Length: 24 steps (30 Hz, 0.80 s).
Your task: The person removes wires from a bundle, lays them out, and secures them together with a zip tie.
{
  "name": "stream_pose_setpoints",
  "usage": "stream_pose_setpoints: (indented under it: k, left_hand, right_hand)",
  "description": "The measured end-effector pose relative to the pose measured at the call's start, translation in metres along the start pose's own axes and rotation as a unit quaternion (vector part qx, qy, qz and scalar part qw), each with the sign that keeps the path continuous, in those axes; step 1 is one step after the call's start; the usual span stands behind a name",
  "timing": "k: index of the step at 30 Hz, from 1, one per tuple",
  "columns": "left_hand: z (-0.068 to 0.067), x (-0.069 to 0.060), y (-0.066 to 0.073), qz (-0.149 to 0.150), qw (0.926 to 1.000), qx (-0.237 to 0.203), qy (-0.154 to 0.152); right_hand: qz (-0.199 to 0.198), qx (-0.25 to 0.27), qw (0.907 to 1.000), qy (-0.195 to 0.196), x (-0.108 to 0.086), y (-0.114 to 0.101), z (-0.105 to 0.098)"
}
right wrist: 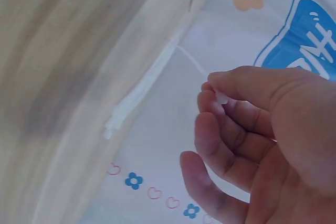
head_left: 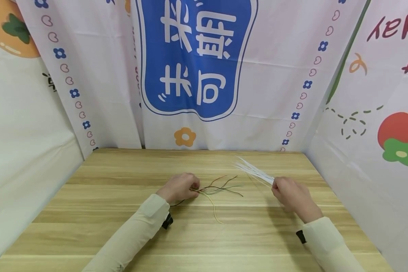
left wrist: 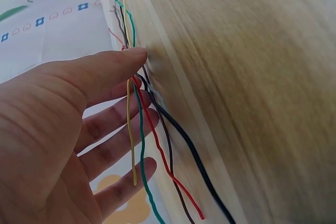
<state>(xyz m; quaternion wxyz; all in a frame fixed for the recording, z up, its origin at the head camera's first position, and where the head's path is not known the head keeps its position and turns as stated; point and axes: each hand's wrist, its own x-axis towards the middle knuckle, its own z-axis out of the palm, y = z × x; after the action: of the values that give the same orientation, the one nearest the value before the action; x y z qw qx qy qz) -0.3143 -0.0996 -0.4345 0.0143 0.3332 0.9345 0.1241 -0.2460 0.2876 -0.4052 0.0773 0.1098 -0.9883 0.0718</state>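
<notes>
My left hand (head_left: 179, 187) pinches a bundle of thin coloured wires (left wrist: 160, 150) between thumb and fingers, just over the wooden table. Yellow, green, red, brown and black strands fan out from either side of the pinch in the left wrist view. To the right, my right hand (head_left: 292, 194) is at the near end of a bunch of white cable ties (head_left: 253, 170). The right wrist view shows thumb and forefinger pinching one thin white cable tie (right wrist: 221, 98), while the other ties (right wrist: 142, 90) lie apart from the fingers on the table. Fingers partly hide the pinched spots.
The wood-grain table (head_left: 224, 245) reaches back to a white printed cloth (head_left: 275, 94) hanging behind it. More printed cloth (head_left: 357, 189) stands at the right side, and a pale cloth (head_left: 23, 151) at the left.
</notes>
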Motion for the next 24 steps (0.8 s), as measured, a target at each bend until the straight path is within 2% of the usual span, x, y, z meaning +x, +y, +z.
stream_pose_setpoints:
  k: [13, 24]
  left_hand:
    - [0.002, 0.001, -0.001, 0.003, 1.0000, 0.003, 0.001]
    - [0.002, 0.001, -0.002, 0.006, 0.9999, 0.011, 0.005]
  right_hand:
    - [-0.027, 0.014, 0.9990, 0.031, -0.005, -0.015, -0.014]
    - [-0.075, 0.013, 0.9941, 0.077, -0.007, -0.027, -0.024]
